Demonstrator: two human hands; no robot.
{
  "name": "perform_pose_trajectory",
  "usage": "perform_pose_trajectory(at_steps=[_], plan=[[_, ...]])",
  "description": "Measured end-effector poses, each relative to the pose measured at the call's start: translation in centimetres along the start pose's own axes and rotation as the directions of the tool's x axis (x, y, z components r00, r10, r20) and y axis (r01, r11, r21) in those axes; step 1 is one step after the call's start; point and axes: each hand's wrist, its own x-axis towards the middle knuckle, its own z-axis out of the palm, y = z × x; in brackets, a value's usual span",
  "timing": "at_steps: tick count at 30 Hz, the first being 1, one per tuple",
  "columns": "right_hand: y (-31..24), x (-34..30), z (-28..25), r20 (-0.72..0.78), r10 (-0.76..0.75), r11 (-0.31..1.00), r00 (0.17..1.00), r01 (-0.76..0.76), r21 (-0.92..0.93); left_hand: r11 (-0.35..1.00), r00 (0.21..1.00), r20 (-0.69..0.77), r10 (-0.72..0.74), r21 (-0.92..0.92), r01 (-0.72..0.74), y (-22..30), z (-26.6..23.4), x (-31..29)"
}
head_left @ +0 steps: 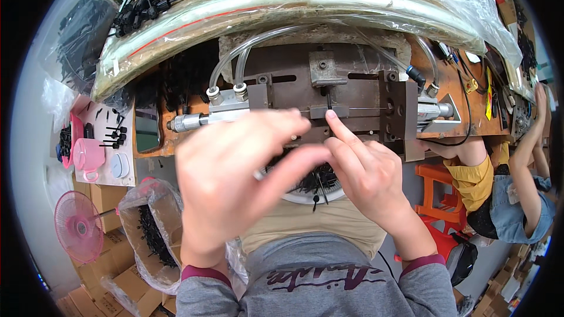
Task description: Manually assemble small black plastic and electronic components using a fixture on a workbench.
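Observation:
A dark metal fixture with a small grey block sits ahead of me. A thin black rod-like part stands in the block's middle, below a metal bracket. The tip of my right hand's outstretched index finger touches the block by the black part. Its other fingers curl below, and its thumb is hidden. My left hand, blurred by motion, is over the left of the fixture, thumb and fingers apart with nothing seen between them. Under my hands, a white bowl holds many black parts.
Air cylinders with clear hoses flank the fixture. A plastic-wrapped ledge with black parts runs behind it. At left are a pink mug, a pink fan and a bagged box. A seated co-worker and orange stool are at right.

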Motion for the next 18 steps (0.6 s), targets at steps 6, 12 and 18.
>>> perform_pose_trajectory(at_steps=[6, 12, 18], plan=[[-0.3, 0.3, -0.4, 0.023, 0.026, 0.999, 0.999, -0.025, -0.029, 1.000, 0.973, -0.230, 0.026, 0.017, -0.022, -2.6, -0.7, 5.4], [-0.9, 0.6, -1.0, 0.084, 0.073, 0.997, 0.994, -0.069, -0.046, 0.975, 0.984, -0.134, 0.121, 0.201, -0.092, -4.6, -1.3, 11.7], [0.7, 3.2, -3.5, -0.027, 0.117, 0.964, 0.993, -0.107, 0.243, 0.971, 0.970, 0.099, -0.221, 0.120, 0.209, -5.6, -0.4, 15.3]])
